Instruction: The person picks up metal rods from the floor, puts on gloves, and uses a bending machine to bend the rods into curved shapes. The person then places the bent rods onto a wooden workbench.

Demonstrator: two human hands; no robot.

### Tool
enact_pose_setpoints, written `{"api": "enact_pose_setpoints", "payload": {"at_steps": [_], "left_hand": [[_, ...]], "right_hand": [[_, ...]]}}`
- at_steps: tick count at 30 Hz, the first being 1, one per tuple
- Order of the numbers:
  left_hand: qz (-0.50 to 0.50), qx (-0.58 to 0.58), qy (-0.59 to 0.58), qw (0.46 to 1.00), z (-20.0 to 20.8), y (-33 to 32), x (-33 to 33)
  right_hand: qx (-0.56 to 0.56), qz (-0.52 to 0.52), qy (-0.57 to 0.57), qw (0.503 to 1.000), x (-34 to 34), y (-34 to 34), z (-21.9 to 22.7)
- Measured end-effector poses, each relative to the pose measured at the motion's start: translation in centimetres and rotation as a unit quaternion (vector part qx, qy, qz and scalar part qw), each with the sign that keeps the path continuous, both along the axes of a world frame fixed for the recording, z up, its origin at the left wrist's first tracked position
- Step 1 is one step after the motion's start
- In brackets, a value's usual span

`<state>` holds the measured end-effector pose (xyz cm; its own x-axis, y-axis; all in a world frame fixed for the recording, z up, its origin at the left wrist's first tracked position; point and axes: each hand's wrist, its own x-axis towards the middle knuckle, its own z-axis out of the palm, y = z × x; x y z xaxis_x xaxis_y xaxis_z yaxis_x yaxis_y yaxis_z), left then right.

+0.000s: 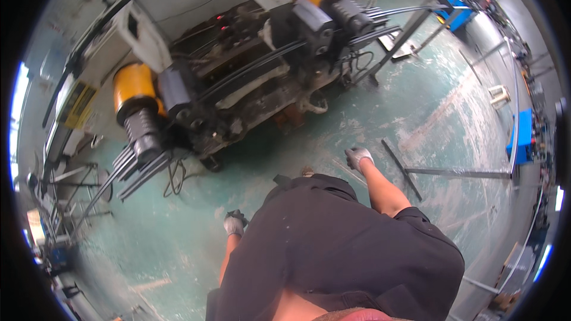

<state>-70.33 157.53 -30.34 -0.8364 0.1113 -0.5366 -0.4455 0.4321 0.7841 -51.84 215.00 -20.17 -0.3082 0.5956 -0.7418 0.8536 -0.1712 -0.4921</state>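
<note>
Machinery (273, 107) stood untouched beyond the loose, seemingly empty right hand (358, 158) and unreadable left hand (235, 223), apparently an approach calling for reaching.

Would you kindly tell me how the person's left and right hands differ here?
The left hand looks part dark, part grey, while the right hand looks mostly pale grey. The right hand is further forward than the left hand. Both are gloved.
</note>
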Motion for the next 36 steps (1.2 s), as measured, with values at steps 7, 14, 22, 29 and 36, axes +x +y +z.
{"api": "enact_pose_setpoints", "payload": {"at_steps": [7,14,22,29,36], "left_hand": [[0.066,-0.045,-0.100,0.992,8.8,7.2,-3.0],[0.274,0.112,-0.116,0.948,0.5,-5.1,-8.9],[0.510,0.178,0.075,0.838,17.7,-8.3,-17.2],[0.476,0.146,0.298,0.815,37.0,-14.5,-24.2],[0.354,-0.013,0.455,0.817,56.2,-5.9,-27.2]], "right_hand": [[0.272,0.030,-0.019,0.962,-2.7,6.9,6.2],[0.398,-0.120,0.060,0.908,-6.8,20.2,20.6],[0.494,-0.143,0.084,0.853,-11.0,29.4,34.0],[0.552,-0.113,0.106,0.819,-16.4,33.5,43.0],[0.602,-0.088,0.110,0.786,-20.5,37.6,52.6]]}}
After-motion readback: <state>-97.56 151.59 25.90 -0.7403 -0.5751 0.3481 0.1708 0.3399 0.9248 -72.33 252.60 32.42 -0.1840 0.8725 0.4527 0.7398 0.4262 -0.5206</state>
